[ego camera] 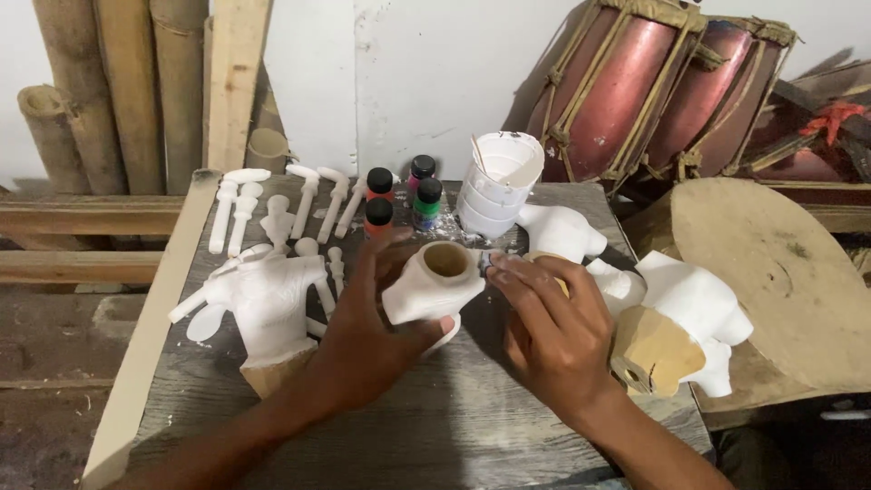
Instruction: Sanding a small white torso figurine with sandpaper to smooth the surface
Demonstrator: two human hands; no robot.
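On the grey wooden table (435,436), just in front of the paint bottles (399,201), the left hand (367,336) is gripping a white hollow carved piece (434,283) with curled fingers while the right hand (553,331) is pinching a small tool at its rim, fingertips closed together.

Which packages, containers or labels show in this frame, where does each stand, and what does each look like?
Four small paint bottles: table's far middle, black caps, orange, pink and green bodies.
Stack of white plastic cups: right of the bottles, paint-smeared, a thin stick inside.
No signs or screens in view.
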